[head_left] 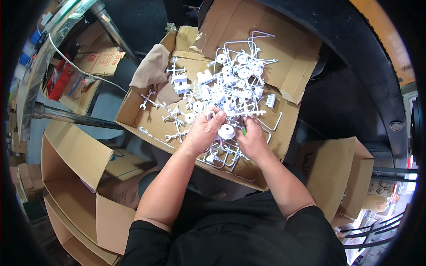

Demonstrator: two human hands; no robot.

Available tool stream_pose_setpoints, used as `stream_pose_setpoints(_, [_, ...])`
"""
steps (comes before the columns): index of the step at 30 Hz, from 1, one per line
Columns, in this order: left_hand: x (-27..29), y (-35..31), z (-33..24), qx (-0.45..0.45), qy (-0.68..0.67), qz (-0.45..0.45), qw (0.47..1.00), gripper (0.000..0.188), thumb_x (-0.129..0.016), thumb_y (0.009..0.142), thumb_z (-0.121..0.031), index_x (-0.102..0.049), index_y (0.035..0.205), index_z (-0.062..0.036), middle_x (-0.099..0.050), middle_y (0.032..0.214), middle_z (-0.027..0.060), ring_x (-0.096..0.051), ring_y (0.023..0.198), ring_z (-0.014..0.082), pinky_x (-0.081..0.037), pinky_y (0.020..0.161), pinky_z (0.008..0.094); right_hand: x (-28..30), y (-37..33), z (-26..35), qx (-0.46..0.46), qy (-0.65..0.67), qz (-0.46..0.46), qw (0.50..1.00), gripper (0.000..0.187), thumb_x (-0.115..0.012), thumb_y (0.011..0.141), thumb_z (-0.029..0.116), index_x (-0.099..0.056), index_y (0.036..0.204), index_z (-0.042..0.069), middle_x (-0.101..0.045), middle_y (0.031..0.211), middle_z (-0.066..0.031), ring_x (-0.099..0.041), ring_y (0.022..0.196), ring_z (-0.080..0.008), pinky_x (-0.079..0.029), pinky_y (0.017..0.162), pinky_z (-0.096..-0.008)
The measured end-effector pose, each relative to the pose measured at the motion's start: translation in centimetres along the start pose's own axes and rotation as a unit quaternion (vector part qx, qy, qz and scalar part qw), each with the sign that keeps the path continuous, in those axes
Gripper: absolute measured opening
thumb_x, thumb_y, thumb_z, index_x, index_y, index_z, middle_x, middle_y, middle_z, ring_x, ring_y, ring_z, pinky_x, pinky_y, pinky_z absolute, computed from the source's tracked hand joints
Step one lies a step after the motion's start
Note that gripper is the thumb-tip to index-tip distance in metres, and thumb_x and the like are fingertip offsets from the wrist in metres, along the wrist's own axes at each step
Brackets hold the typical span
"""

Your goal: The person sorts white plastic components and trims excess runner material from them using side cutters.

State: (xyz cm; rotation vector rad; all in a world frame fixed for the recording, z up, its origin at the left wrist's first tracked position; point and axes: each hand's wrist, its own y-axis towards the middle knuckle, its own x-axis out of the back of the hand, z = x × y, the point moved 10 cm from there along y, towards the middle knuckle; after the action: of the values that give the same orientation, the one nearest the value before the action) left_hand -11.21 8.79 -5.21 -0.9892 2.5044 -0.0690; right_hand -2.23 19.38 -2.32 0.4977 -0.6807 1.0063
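Note:
My left hand [205, 133] is closed, thumb and fingers pinching a white moulded plastic part. Between the two hands sits a round white spool-shaped piece [226, 131]; whether it joins the part I hold cannot be made out. My right hand [253, 138] is curled around a small tool with a green handle [244, 131], mostly hidden by the fingers. Under and beyond both hands lies a tangled heap of white plastic parts [230, 84] and thin runners, inside a shallow cardboard box [146, 126]. Branched white runners [148, 99] are strewn along its left side.
A beige cloth [151, 66] hangs over the box's left rim. Open cardboard boxes stand at the lower left [73, 177] and at the right [330, 173]. A black machine frame [355, 57] curves along the right. Metal bars [75, 116] and a cable run at the left.

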Motion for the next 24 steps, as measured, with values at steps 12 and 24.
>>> stream_pose_setpoints(12, [1.0,-0.2,-0.2,-0.011,0.092,-0.057,0.994,0.031,-0.049,0.099,-0.031,-0.057,0.085,-0.0052,-0.055,0.076,-0.0001,-0.052,0.062,0.0065,-0.045,0.049,0.0231,-0.9,-0.3,-0.1,0.009,-0.128,0.026,0.991,0.039,-0.055,0.078,0.015,-0.056,0.113,-0.004,-0.053,0.114,-0.0251,-0.048,0.111,-0.0391,-0.037,0.096,-0.0487])
stream_pose_setpoints(24, [-0.1,-0.7,-0.1,-0.023,0.151,-0.048,0.987,0.026,-0.051,0.098,-0.027,-0.059,0.089,-0.0043,-0.058,0.075,0.0004,-0.054,0.062,0.0066,-0.046,0.051,0.0218,-0.6,-0.1,0.1,-0.025,-0.123,0.038,0.991,0.04,-0.06,0.078,0.015,-0.054,0.113,-0.004,-0.054,0.111,-0.0236,-0.051,0.107,-0.0389,-0.038,0.094,-0.0493])
